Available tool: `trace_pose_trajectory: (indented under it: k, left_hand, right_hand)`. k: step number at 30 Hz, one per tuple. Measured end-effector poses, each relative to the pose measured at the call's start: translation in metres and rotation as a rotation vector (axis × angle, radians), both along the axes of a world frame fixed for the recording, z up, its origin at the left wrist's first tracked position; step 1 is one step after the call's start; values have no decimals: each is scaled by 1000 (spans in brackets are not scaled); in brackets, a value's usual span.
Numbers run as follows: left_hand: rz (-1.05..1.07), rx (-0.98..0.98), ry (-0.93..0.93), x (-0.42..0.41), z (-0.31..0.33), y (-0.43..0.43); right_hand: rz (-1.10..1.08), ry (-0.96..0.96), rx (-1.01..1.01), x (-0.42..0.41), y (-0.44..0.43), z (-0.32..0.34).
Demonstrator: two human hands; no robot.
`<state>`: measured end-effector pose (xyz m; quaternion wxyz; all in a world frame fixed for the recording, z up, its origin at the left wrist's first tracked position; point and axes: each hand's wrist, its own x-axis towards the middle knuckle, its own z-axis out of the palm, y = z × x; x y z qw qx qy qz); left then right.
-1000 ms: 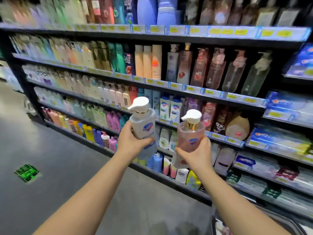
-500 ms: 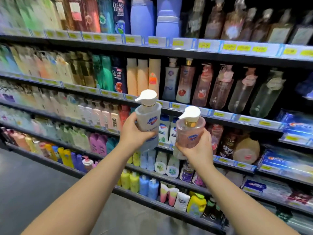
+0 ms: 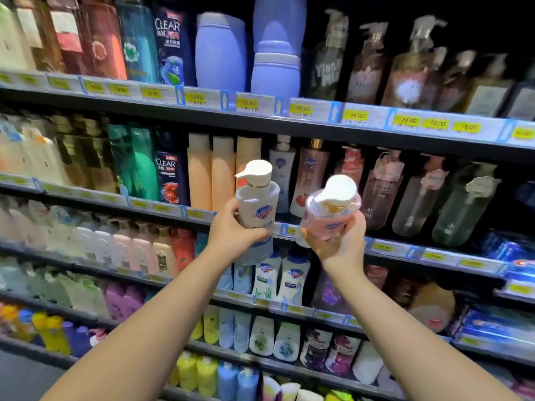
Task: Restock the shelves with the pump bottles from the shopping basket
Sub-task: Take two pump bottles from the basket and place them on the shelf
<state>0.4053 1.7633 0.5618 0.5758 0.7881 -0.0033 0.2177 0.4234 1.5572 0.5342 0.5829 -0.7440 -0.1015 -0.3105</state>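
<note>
Hanging in front of the shelves [image 3: 162, 114], two pump bottles are in the air and neither stands on a board yet. The white bottle [image 3: 257, 206] is upright with its spout turned left. The left hand [image 3: 236, 234] grips it round the lower body, fingers wrapped across the front. Just right of it, across a narrow gap, the pink bottle [image 3: 333, 211] leans with its white pump head tipped toward the camera. The right hand [image 3: 340, 244] cups it from below, fingers curled round its base.

Both are about level with the front edge of the second shelf [image 3: 385, 248] down in view. On that shelf, just behind them, stand a pale bottle [image 3: 282, 172] and a rose bottle [image 3: 311, 180] with what looks like the same blue badge (so I judge that row to be the target, though I cannot be sure). Right of those runs a row of clear pump bottles [image 3: 417, 198], and left stand three orange tubes [image 3: 223, 172].

As for progress — this pair is out of the basket and up at the shelves, so the fetching is done for these two. What remains is to set them down, face them front and let go. The basket is out of view, so how many bottles wait in it cannot be told. Nor can I tell which bottles on the shelves, if any, belong to this job.
</note>
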Motion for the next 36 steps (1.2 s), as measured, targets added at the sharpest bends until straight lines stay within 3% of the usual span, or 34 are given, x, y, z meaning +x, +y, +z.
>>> trace_pose_trajectory:
  k: [7, 12, 23, 31, 36]
  left_hand:
    - [-141, 33, -27, 48, 14, 22]
    - [-248, 50, -17, 72, 14, 34]
    - [-325, 48, 10, 98, 1, 40]
    - [-338, 13, 11, 104, -2, 45]
    - [-341, 24, 6, 104, 2, 48]
  right_hand:
    - [23, 75, 129, 46, 24, 30]
    - [-308, 91, -91, 80, 34, 28]
    - [-305, 139, -104, 100, 31, 16]
    - [-172, 125, -409, 104, 50, 34]
    - [-349, 268, -287, 112, 45, 36]
